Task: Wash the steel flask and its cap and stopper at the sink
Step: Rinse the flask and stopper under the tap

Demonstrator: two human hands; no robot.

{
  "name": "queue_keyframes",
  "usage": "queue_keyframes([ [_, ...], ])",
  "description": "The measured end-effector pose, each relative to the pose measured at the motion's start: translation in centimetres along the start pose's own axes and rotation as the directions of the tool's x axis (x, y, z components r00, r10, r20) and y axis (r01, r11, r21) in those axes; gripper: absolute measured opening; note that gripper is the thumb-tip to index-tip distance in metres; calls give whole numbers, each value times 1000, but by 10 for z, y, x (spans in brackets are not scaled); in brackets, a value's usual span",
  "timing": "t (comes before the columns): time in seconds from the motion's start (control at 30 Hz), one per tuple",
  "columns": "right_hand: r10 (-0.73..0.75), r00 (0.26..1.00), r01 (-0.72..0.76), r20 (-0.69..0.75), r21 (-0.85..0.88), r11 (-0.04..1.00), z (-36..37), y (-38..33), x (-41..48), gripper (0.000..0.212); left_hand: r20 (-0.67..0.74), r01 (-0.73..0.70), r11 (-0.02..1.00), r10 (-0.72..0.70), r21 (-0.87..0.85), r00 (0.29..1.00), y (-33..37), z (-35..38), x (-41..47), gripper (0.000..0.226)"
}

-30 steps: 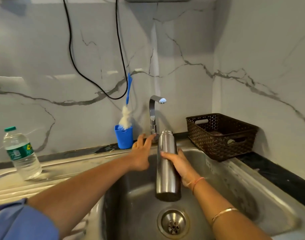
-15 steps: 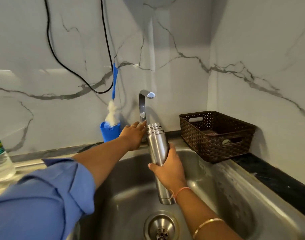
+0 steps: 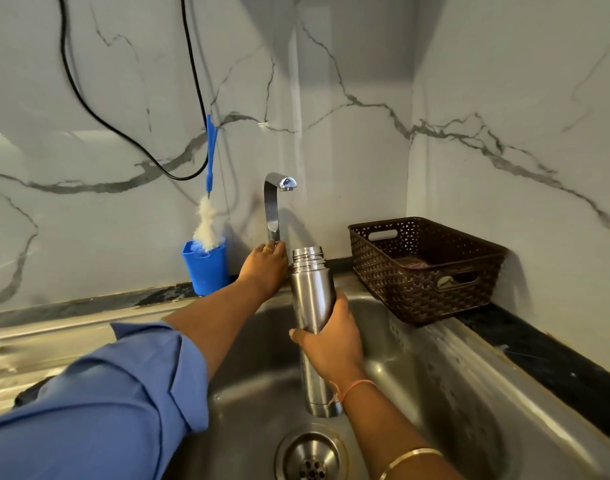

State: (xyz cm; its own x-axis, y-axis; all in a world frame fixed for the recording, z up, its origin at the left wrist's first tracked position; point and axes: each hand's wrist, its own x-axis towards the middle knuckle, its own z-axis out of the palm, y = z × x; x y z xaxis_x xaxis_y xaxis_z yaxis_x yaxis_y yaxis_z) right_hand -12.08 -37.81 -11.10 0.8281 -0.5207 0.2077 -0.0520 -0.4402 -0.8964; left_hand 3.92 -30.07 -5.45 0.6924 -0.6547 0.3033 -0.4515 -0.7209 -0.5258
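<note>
Far left, your blue cup (image 3: 206, 271) holds a bottle brush (image 3: 206, 220), fluffy white bristles down and its blue handle leaning on the marble wall. The brown perforated basket (image 3: 400, 289) at far right holds something you cannot make out. Your right hand (image 3: 331, 344) wraps the steel flask (image 3: 310, 292) mid-body, nearly upright over the sink (image 3: 435, 375), its threaded mouth uncapped. Your left hand (image 3: 265, 268) curls around the foot of the chrome tap (image 3: 271, 209). The basin is dull brushed steel with a round drain (image 3: 310, 459).

I'm looking at a home kitchen: a stainless steel sink (image 3: 445, 358) at lower centre, chrome tap (image 3: 274, 206) above, marble-veined wall tiles (image 3: 348, 109) behind.
</note>
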Motion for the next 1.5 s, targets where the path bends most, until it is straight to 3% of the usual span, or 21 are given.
queue_keyframes([
  [0.2, -11, 1000, 11, -3, 3, 1000, 1, 0, 0, 89, -58, 35, 997, -39, -74, 998, 0, 0, -6, 64],
  [0.37, -11, 1000, 11, 18, -5, 1000, 1, 0, -1, 89, -51, -13, 996, 9, -93, 999, -5, -5, -11, 55],
  [0.5, -17, 1000, 17, 26, -3, 1000, 1, 1, -2, 90, -9, 101, 898, -116, -429, 993, -9, -3, -12, 62],
  [0.57, -15, 999, 15, 30, 4, 1000, 2, 1, -2, 90, -43, 155, 750, -237, -643, 970, -7, -6, -13, 50],
  [0.6, -13, 999, 13, 35, 6, 1000, 2, 1, -2, 90, -30, 175, 623, -305, -762, 952, -5, -10, -14, 42],
  [0.7, -5, 999, 4, 43, 15, 1000, 4, 3, -1, 91, 208, 239, 39, -367, -970, 907, 9, -31, -14, 22],
  [0.77, 12, 999, -14, 43, 38, 999, 5, 4, -1, 93, 382, 282, -362, -242, -888, 892, 19, -46, -15, 24],
  [0.8, 15, 999, -17, 47, 43, 999, 5, 4, -2, 94, 415, 294, -468, -180, -834, 892, 22, -53, -15, 31],
  [0.83, 16, 999, -19, 51, 46, 999, 6, 4, -2, 94, 405, 292, -482, -148, -826, 902, 23, -56, -15, 39],
  [0.87, 17, 998, -20, 55, 53, 998, 7, 4, -2, 94, 364, 279, -427, -130, -860, 922, 24, -59, -14, 42],
  [0.97, 26, 997, -35, 72, 121, 992, 7, 5, 1, 91, 225, 213, -108, -116, -971, 967, 24, -55, -12, 31],
  [1.0, 25, 996, -38, 85, 155, 987, 7, 5, 2, 87, 219, 211, -79, -124, -974, 968, 23, -52, -12, 29],
  [1.03, 23, 995, -42, 99, 194, 980, 6, 4, 3, 82, 238, 225, -108, -130, -968, 962, 21, -49, -11, 32],
  [1.1, 13, 991, -51, 131, 292, 955, 6, 4, 4, 74, 313, 280, -288, -77, -916, 946, 15, -47, -13, 44],
  [1.17, -6, 985, -68, 172, 417, 906, 6, 2, 5, 72, 360, 338, -435, 32, -835, 932, 8, -46, -15, 42],
  [1.23, -30, 973, -91, 229, 497, 863, 5, -1, 5, 75, 384, 362, -409, 29, -838, 923, 5, -48, -16, 19],
  [1.3, -29, 962, -115, 271, 500, 858, 5, -2, 3, 72, 421, 372, -370, -60, -851, 905, 5, -49, -15, 13],
  [1.4, -11, 966, -80, 258, 340, 937, 6, 0, -2, 50, 483, 362, -424, -220, -830, 848, 2, -53, -11, 21],
  [1.5, 137, 973, -165, 187, 146, 975, 5, 7, 2, 55, 516, 300, -509, -360, -807, 777, -9, -56, -7, 19],
])
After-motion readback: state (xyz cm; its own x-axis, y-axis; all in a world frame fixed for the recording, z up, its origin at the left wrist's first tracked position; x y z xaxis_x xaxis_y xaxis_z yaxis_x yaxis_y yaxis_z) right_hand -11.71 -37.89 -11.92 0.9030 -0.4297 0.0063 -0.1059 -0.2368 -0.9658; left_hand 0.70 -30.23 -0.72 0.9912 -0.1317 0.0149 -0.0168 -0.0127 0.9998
